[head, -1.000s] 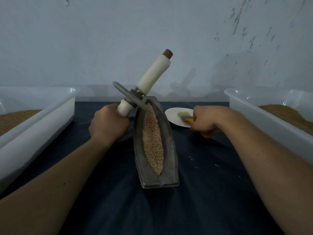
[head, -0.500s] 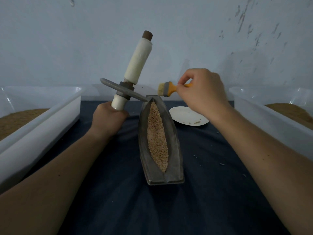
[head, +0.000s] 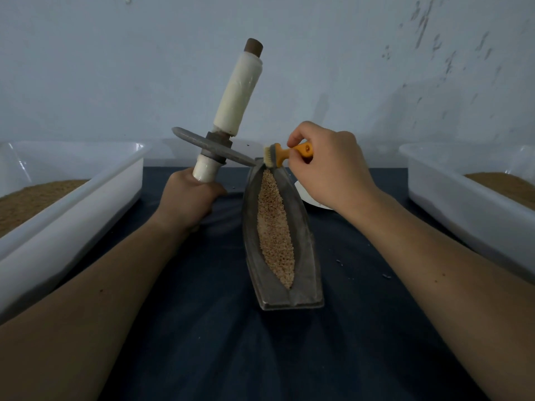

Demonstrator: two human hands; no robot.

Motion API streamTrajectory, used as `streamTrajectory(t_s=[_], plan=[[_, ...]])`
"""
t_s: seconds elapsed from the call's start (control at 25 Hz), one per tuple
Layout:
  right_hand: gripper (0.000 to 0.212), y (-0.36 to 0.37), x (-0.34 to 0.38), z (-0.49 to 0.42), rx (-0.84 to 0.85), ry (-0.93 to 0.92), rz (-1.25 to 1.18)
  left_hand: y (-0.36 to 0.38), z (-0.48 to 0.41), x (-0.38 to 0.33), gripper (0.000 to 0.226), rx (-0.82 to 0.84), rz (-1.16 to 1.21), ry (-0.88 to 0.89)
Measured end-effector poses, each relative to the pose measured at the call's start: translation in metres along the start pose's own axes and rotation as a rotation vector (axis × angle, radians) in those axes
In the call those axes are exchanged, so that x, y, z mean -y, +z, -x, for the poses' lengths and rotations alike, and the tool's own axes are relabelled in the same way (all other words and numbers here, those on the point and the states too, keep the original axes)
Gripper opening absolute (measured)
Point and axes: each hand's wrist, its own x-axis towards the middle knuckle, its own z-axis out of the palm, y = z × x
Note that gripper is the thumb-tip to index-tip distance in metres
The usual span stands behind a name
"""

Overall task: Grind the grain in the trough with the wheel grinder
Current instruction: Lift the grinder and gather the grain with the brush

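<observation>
Trough (head: 302, 233) rests on dark cloth (head: 220, 342) before scuffed pale wall (head: 115, 68).

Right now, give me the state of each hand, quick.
Left hand: closed around the wheel grinder by its lower handle, holding it up.
Right hand: pinching the orange brush, bristles at the wheel's edge over the trough.

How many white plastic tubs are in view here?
2. The left tub stands at the left edge of the dark cloth, the right tub at its right edge. Both hold brown material and run out of frame; more could lie outside the view.
</observation>
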Motion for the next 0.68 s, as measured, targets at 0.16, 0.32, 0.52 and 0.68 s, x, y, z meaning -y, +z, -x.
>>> streamTrajectory(t_s=[0.16, 0.32, 0.52, 0.68], plan=[[0.011, 0.001, 0.002, 0.002, 0.079, -0.039, 0.050, -0.001, 0.000, 0.001, 0.021, -0.003, 0.046, -0.014], [0.006, -0.006, 0.009, -0.001, 0.261, -0.055, 0.019, -0.002, 0.000, 0.001, 0.020, -0.013, 0.068, -0.020], [0.002, -0.013, 0.017, -0.006, 0.294, -0.050, -0.069, -0.002, 0.000, 0.000, 0.019, -0.027, 0.067, -0.022], [0.008, -0.007, 0.014, -0.001, 0.340, -0.059, -0.105, -0.002, 0.001, -0.001, 0.018, -0.014, 0.048, -0.017]])
